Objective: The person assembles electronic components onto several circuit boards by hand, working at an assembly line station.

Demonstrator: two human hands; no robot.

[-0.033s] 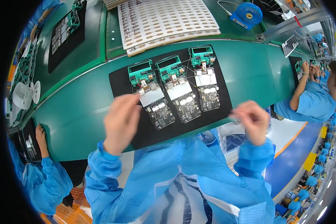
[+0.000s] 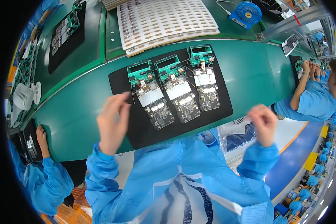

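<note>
Three circuit boards lie in a row on a black mat: the left board (image 2: 161, 115), the middle board (image 2: 187, 106) and the right board (image 2: 209, 96). Each joins at its far end to a green plastic frame, such as the left frame (image 2: 140, 71), and carries a pale rectangular plate. Thin wires run between the frames. My left hand (image 2: 113, 123) hovers beside the left board, thumb and fingers apart, holding nothing I can see. Off the mat's right side is my right hand (image 2: 264, 125), fingers curled in toward the thumb; whatever they may pinch is too small to see.
Behind the black mat (image 2: 119, 84) are stacked white slotted trays (image 2: 168, 22). A blue fan (image 2: 247, 14) stands far right, a white fan (image 2: 23, 95) at left. Co-workers sit on both sides; one person's hand (image 2: 42, 138) rests at the left.
My left hand has drawn left, away from the left board. My right hand has moved right, farther from the mat. The boards stay in place.
</note>
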